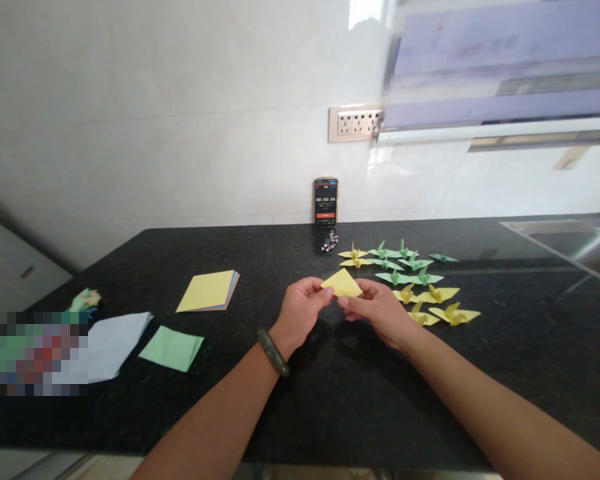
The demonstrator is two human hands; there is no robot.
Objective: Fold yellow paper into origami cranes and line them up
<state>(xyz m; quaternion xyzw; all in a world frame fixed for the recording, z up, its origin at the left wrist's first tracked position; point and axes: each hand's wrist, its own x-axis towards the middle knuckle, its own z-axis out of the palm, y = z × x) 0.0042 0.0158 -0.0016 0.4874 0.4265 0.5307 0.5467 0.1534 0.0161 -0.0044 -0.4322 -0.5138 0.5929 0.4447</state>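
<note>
Paper folded into a small yellow diamond (342,283) is pinched between a person's two hands, held out toward the middle of a black worktop (360,413). From here it looks feather-light and thin, likely dry rather than slippery, a little stiff where layers overlap, yet easily bent, miscreased or torn. The lower side edges look the safest place to grip, with light thumb pressure and the upper point left free. The left hand (303,312) closes on the left corner and the right hand (377,310) on the lower right, thumbs toward the person; the fingers behind are partly hidden. The hands nearly meet below the paper, wrists angled inward, bare forearms converging from the near edge, a dark bangle (273,353) on the left wrist. Whether either hand rests on the surface, one cannot tell. Yellow cranes (453,313) and green cranes (422,277) stand just beyond the right hand; a paper stack (207,291) lies off to the left.
</note>
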